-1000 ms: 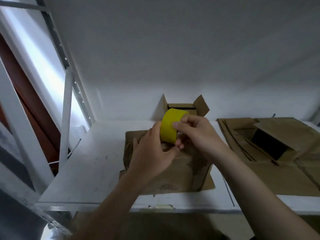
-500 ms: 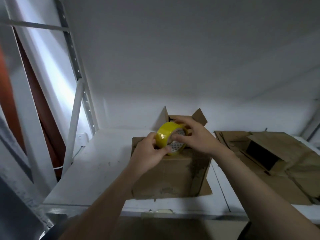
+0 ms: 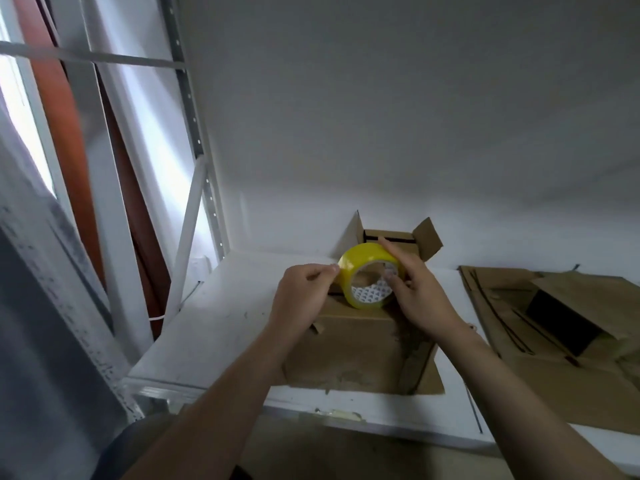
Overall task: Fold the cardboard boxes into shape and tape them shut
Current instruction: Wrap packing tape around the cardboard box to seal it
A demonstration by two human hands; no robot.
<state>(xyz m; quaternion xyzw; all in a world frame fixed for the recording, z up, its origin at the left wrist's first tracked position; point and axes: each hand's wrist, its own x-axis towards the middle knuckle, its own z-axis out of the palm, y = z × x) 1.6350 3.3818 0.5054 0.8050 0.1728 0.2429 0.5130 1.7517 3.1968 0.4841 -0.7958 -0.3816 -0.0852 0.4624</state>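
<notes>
Across the lower half of the frame I see a white shelf (image 3: 221, 327), and at the left side a metal rack (image 3: 194, 133) goes up from its corner. On the right part of the shelf lies a pile of flat cardboard (image 3: 554, 375), not folded, with a dark opening in it. At the centre of the frame a closed box (image 3: 356, 344) stands on the shelf, its top flaps down. Just behind it, against the white wall, there is an open box (image 3: 427, 240) with its flaps standing up.

Both my hands are above the closed box. The right hand (image 3: 422, 299) grips the roll of tape (image 3: 356, 268), with the fingers curled over its top and right side. The left hand (image 3: 301, 296) has its fingers curled, and thumb and finger pinch at the left rim of the roll. I cannot tell if they hold a loose end. The roll is yellow, it stands on edge, and its lower rim is on the top of the closed box.
</notes>
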